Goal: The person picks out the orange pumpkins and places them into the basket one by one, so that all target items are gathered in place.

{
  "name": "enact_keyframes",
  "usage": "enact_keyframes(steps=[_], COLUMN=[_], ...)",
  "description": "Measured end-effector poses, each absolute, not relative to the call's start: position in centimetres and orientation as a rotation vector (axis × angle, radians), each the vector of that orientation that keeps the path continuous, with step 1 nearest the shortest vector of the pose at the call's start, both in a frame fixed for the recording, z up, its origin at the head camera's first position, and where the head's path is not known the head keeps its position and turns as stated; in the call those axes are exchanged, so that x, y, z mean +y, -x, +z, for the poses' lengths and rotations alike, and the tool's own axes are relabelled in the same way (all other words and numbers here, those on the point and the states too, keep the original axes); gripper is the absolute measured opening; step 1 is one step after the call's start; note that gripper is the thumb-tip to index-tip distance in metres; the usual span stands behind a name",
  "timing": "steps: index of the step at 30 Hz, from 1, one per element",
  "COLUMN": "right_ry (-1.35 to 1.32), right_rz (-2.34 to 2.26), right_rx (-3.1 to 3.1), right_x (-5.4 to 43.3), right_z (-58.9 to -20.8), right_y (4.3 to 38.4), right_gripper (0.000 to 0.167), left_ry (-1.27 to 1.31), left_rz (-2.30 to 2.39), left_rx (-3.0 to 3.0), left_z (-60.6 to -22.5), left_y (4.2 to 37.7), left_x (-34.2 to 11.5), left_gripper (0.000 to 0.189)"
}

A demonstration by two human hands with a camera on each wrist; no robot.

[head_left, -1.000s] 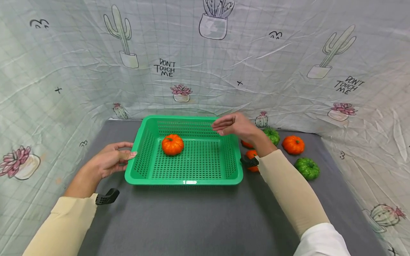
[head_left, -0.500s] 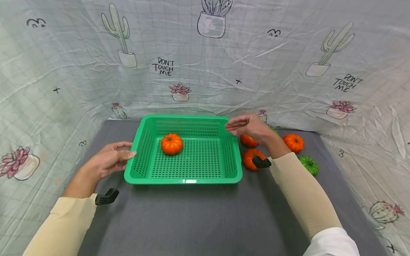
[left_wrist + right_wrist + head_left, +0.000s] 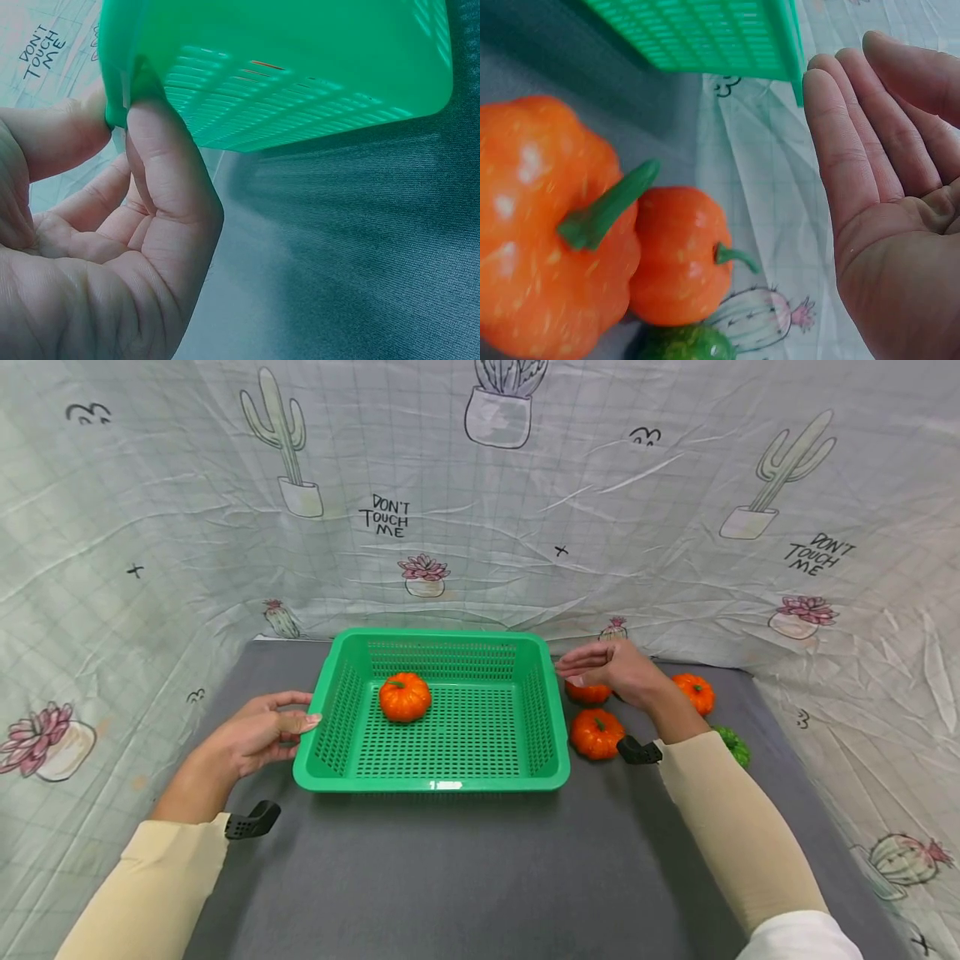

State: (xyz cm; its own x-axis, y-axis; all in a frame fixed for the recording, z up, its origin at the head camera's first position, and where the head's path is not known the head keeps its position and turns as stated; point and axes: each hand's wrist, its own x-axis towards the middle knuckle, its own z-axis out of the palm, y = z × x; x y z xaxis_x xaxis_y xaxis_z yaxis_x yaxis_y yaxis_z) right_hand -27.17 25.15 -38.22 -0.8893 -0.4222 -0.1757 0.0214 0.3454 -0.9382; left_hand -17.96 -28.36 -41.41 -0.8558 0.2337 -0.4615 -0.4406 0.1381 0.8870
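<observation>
Pinching the green basket [image 3: 431, 786], the left hand [image 3: 258, 731] has its thumb and finger clamped on the left rim. An orange pumpkin [image 3: 404, 697] sits inside. Right of it lie a near pumpkin [image 3: 597, 735] and a far pumpkin [image 3: 588, 692]. By the far one is the right hand [image 3: 618, 672], fingers straight and together; I can't tell if it touches the basket. More right sits a green pumpkin [image 3: 737, 748], part hidden

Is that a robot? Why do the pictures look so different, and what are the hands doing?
No robot: these are a person's bare left hand and right hand. A camera on the head looks down and sees both; the two close-ups come from cameras on the wrists. The left hand pinches the rim of a green basket with one orange pumpkin inside. The right hand is open and holds nothing. Right of the basket, on the grey surface, lie more orange pumpkins and green ones.
</observation>
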Motion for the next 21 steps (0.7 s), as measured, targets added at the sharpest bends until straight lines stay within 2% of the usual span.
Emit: enact_keyframes(steps=[12,21], right_ry=[0.278,0.267], right_rz=[-1.51,-1.514], right_rx=[2.268,2.3], right_x=[28.3,30.7], right_z=[-39.6,-42.3], right_y=[26.0,24.0], right_gripper=[0.046,0.045], left_ry=[0.197,0.198], left_rz=[1.778,1.801], left_rx=[1.908,1.885], left_z=[-41.6,-41.4], left_y=[18.0,18.0], left_x=[-28.5,-28.4], left_gripper=[0.056,0.052])
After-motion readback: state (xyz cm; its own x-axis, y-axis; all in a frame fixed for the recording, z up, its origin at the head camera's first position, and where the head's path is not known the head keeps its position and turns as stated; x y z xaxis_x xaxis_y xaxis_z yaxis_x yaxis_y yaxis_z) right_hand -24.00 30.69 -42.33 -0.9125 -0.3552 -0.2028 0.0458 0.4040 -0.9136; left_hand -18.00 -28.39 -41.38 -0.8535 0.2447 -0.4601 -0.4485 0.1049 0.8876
